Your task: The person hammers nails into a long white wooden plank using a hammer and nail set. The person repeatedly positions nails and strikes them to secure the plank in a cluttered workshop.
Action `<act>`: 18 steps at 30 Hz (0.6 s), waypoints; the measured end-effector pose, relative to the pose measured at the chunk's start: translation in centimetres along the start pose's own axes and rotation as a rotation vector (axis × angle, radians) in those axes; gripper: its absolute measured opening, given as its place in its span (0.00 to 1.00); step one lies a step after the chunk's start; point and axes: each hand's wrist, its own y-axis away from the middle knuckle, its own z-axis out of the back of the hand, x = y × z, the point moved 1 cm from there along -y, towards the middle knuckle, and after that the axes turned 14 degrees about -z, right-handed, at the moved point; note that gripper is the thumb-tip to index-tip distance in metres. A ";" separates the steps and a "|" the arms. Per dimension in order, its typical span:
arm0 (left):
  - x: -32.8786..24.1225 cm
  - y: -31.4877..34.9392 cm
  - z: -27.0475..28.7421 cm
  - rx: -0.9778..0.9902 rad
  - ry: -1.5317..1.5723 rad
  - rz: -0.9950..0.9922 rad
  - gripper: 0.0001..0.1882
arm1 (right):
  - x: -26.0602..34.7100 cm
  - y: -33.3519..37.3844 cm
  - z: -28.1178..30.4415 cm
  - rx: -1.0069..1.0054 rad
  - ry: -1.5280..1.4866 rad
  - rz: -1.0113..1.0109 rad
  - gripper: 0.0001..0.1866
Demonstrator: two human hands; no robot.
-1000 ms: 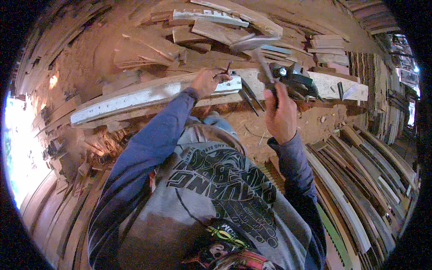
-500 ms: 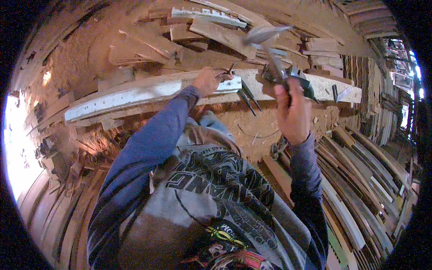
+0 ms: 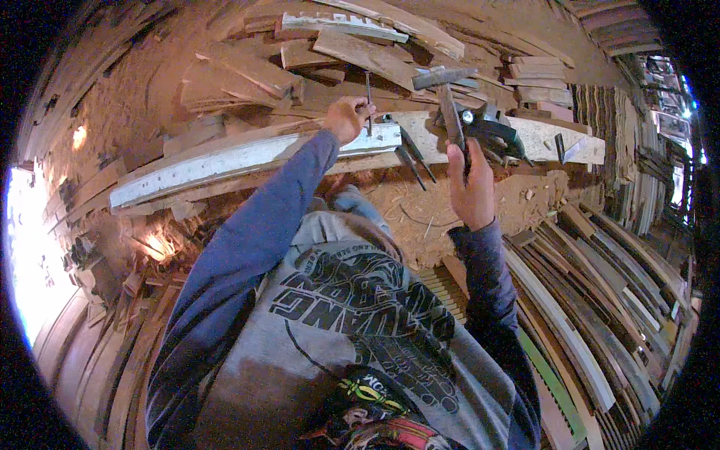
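Observation:
My left hand (image 3: 347, 120) is closed on a thin metal rod (image 3: 368, 86), held upright with its lower end at the white-painted wooden beam (image 3: 225, 169); whether it is a nail or a punch I cannot tell. The beam lies lengthwise across the bench, and the rod stands near its right end. My right hand (image 3: 474, 187) grips the wooden handle of a hammer (image 3: 451, 109). Its metal head is raised to the right of the rod, apart from it. Below the hammer, a dark power tool (image 3: 499, 136) rests on the pale bench plank (image 3: 544, 135).
Two dark flat bars (image 3: 411, 157) jut toward me beside the beam's end. A square-like tool (image 3: 568, 148) lies at the plank's right. Offcuts (image 3: 367, 60) are piled behind the bench. Long boards (image 3: 592, 292) lie at the right, and sawdust (image 3: 420, 202) covers the ground ahead.
The hammer and my right hand have shifted slightly left, and the blurred hammer head is now sharp. The rod in my left hand has gone from slanted to upright.

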 end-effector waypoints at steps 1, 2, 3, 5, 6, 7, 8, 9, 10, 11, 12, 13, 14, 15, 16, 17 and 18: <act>0.6 -0.4 0.0 0.007 -0.071 0.054 0.22 | -0.3 0.3 -0.2 0.007 -0.003 -0.037 0.21; 0.8 -0.3 -0.4 -0.154 -0.003 -0.020 0.24 | -0.7 0.8 -0.4 0.017 -0.007 -0.080 0.21; 1.2 -0.4 -0.6 -0.096 -0.036 -0.045 0.24 | -1.2 1.3 -0.6 0.030 -0.079 -0.115 0.20; 2.1 -1.3 -0.9 0.074 -0.108 -0.002 0.24 | -2.3 1.7 -1.0 0.046 -0.224 -0.156 0.19; 2.4 -1.6 -1.0 0.117 -0.081 0.056 0.24 | -2.9 2.0 -1.1 0.031 -0.225 -0.173 0.18; 2.5 -2.0 -0.9 0.157 -0.058 0.111 0.24 | -3.6 2.2 -1.3 0.021 -0.224 -0.173 0.17; 2.4 -2.2 -0.7 0.193 -0.044 0.167 0.24 | -4.2 2.3 -1.5 0.004 -0.222 -0.179 0.16; 2.2 -2.3 -0.4 0.178 0.040 0.203 0.25 | -4.8 2.5 -1.8 0.003 -0.238 -0.202 0.15; 1.8 -2.2 0.0 0.160 0.115 0.239 0.25 | -5.2 2.8 -2.1 -0.003 -0.253 -0.232 0.15; 1.3 -2.0 0.5 0.152 0.185 0.295 0.25 | -5.6 3.1 -2.4 0.002 -0.284 -0.250 0.14; 0.8 -1.6 1.3 0.043 0.251 0.253 0.25 | -5.9 3.4 -2.6 0.005 -0.314 -0.269 0.14; 0.3 -0.7 2.2 -0.052 0.310 0.230 0.24 | -6.0 3.8 -2.9 0.019 -0.360 -0.279 0.13; -0.2 -0.1 3.0 -0.144 0.405 0.155 0.24 | -6.1 4.3 -3.1 0.031 -0.393 -0.307 0.13; -0.6 0.6 3.7 -0.138 0.395 0.173 0.23 | -6.1 4.6 -3.4 0.041 -0.426 -0.336 0.13; -0.7 1.2 4.9 -0.131 0.426 0.138 0.22 | -6.0 5.0 -3.7 0.050 -0.442 -0.379 0.12; -0.9 1.7 5.6 -0.133 0.485 0.095 0.22 | -5.9 5.4 -3.9 0.065 -0.486 -0.456 0.13; -1.2 2.3 6.1 -0.117 0.468 0.137 0.20 | -5.6 5.6 -4.2 0.073 -0.475 -0.434 0.12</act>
